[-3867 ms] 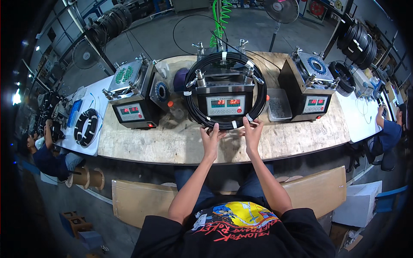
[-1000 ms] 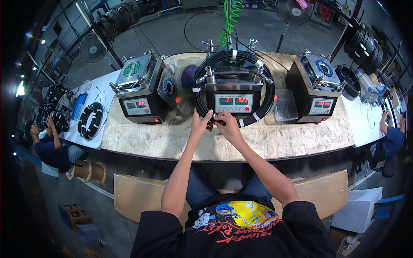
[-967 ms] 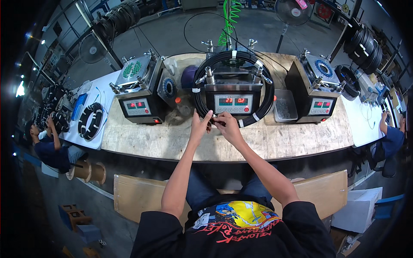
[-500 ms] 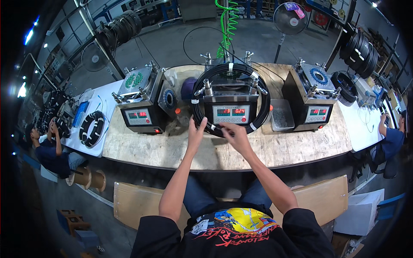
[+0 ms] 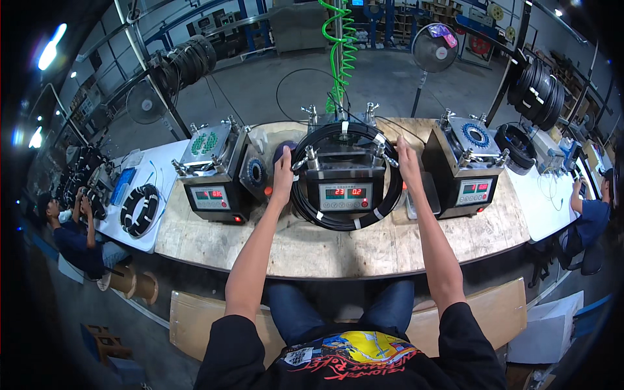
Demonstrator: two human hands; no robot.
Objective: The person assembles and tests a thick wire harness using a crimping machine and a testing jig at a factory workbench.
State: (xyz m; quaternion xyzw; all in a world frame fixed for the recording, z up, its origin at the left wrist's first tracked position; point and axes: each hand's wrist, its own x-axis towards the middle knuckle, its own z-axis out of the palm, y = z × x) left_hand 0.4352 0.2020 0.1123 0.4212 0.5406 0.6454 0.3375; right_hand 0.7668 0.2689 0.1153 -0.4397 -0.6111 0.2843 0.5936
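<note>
A large coil of black cable (image 5: 338,225), bound with several white tape bands, is tilted up in front of the middle machine (image 5: 328,175). My left hand (image 5: 283,177) grips the coil's left side, fingers pointing up. On the opposite side my right hand (image 5: 408,164) holds the ring, its fingers partly hidden by the cable. Through the coil's opening show the machine's panel with red digits and its metal clamps. A loose thin cable end (image 5: 283,91) arcs up behind the coil.
Similar machines stand at left (image 5: 211,175) and right (image 5: 465,169) on the wooden table (image 5: 260,244). A purple round object (image 5: 284,151) and a clear plastic bin (image 5: 426,195) sit near my hands. A green coiled hose (image 5: 337,58) hangs behind. Co-workers sit at both side tables.
My hands have moved apart from the coil's lower edge to its left and right sides. The coil's lower edge now sits lower in the picture.
</note>
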